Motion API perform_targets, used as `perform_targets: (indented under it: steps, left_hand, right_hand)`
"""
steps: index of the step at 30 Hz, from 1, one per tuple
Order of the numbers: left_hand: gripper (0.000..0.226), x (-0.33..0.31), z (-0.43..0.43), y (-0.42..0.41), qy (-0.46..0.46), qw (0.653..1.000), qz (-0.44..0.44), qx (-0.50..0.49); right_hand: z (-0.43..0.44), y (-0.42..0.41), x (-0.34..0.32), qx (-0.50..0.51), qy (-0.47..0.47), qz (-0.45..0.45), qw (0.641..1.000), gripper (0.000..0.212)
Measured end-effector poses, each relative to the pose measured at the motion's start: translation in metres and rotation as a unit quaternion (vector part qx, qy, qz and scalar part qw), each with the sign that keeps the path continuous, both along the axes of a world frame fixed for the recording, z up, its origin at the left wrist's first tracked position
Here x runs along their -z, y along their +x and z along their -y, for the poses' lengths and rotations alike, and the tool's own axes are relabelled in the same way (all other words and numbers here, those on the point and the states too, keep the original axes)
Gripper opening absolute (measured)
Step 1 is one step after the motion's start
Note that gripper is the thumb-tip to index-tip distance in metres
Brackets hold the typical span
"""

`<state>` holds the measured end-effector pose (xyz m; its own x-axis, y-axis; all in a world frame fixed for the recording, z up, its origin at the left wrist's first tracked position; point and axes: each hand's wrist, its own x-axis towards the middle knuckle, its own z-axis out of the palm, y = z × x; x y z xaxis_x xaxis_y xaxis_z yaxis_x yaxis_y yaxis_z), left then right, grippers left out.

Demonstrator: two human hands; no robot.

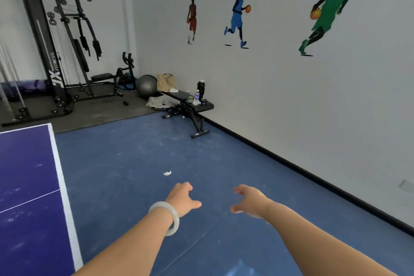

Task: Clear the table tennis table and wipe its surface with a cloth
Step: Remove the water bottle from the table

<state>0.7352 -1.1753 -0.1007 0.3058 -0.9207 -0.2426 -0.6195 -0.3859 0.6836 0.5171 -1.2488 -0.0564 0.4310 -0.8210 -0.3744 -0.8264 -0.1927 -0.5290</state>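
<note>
Now, stretched out over the blue floor (pixel 134 159): the left hand (pixel 182 199) and right hand (pixel 248 203), near each other, both loosely spread and gripping nothing. White bangle (pixel 167 219) on the left wrist. Purple, white-edged worktop (pixel 29 186) off to the left, beside the left forearm. Just ahead of the hands, a small white scrap (pixel 167 173) lying on the floor.
</note>
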Motion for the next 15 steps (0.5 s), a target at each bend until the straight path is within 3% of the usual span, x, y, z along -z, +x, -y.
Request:
perform_targets:
  steps: [7, 15]
  left_hand:
    - [0.055, 0.011, 0.1, 0.034, 0.046, 0.992, 0.02, -0.115]
    - [0.055, -0.001, 0.163, 0.139, 0.054, 0.963, 0.034, -0.26]
  right_hand:
    - [0.171, 0.052, 0.018, -0.07, 0.039, 0.021, 0.997, 0.054]
    - [0.287, 0.207, 0.029, -0.193, 0.066, 0.031, 0.978, 0.051]
